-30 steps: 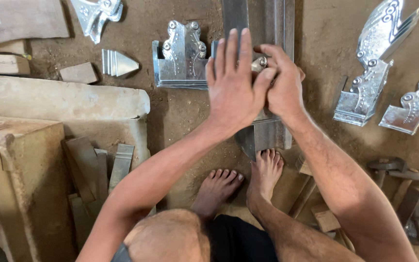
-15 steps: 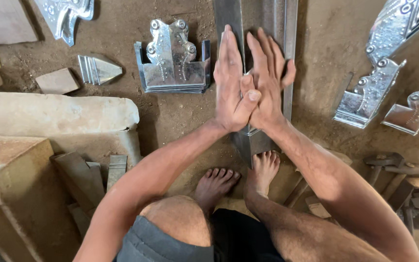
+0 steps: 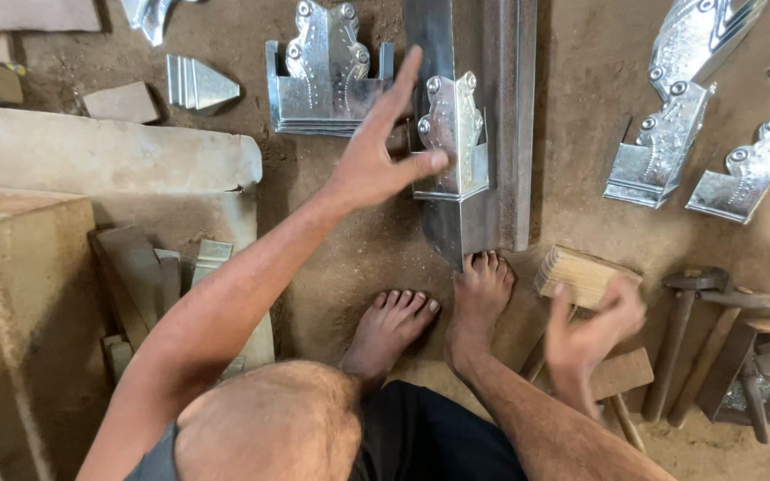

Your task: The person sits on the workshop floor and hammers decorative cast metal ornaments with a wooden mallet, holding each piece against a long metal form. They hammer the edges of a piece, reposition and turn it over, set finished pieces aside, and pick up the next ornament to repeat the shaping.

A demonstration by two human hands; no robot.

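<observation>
On a dirt workshop floor, I am steadying an embossed sheet-metal bracket (image 3: 454,142) where it is sitting on the long metal channel (image 3: 492,116) running away from my feet. My left hand (image 3: 374,156) is spread flat, fingers fanned, its thumb pressing against the bracket's near edge and closing around nothing. My right hand (image 3: 592,330) is reaching down beside me for a wooden mallet (image 3: 583,274); it is blurred, its fingers half curled just at the block head, and I cannot tell whether they are closing on it yet.

The risks, as I am judging them: with only a thumb bracing the piece, it is likely to slide along the smooth channel or tip sideways at the first jolt. My thumb is lying beside a cut metal edge, so a slip could be slicing it, and any blow landing there could be catching my fingers. My right foot (image 3: 477,307) is touching the channel's end, so a shifting channel could be pinching my toes. I am grabbing the mallet without looking, with steel hammers (image 3: 683,330) lying just beside it.
</observation>
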